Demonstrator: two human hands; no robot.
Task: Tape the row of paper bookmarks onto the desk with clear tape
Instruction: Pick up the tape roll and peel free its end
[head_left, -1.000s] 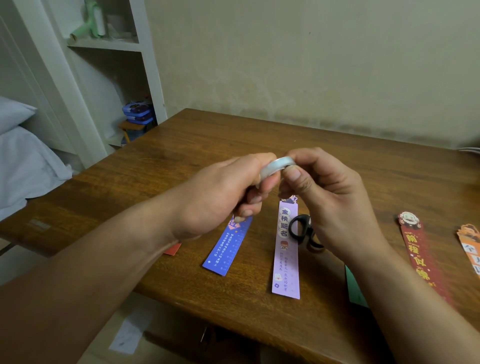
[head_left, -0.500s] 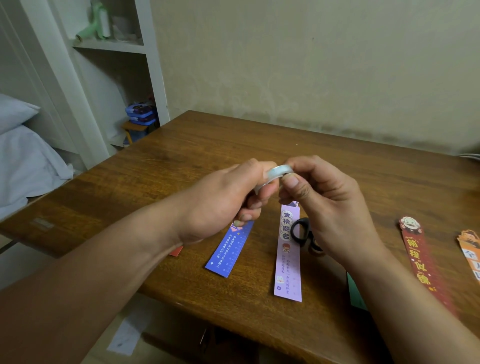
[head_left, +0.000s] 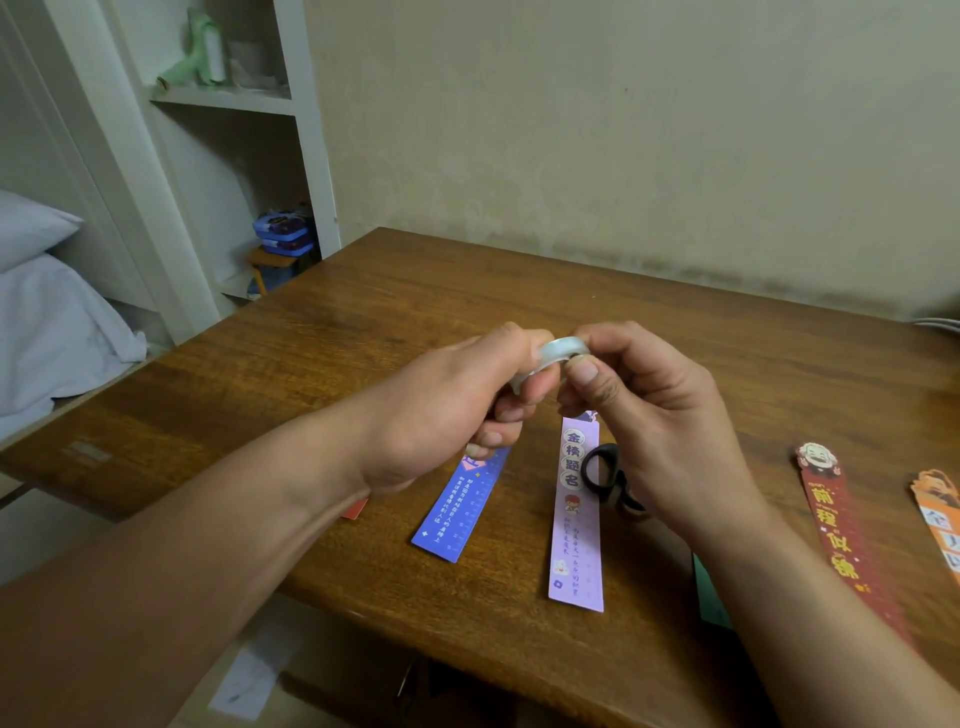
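Small shifts only. The camera has tipped up slightly since a second ago, so the desk (head_left: 363, 322), bookmarks (head_left: 574, 519) and scissors (head_left: 587, 470) sit a bit lower in frame. The left hand (head_left: 441, 415), right hand (head_left: 660, 415) and tape (head_left: 563, 347) dropped in frame by about as much. The right thumb (head_left: 584, 374) has slid a touch lower against the tape's near side, nail now just under the rim.

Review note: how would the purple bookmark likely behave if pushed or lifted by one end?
The purple bookmark is a long, thin, flat strip, so probably light and likely to bend when lifted by one end. It lies on the smooth wooden desk close to its near edge, so a push may well slide it off.
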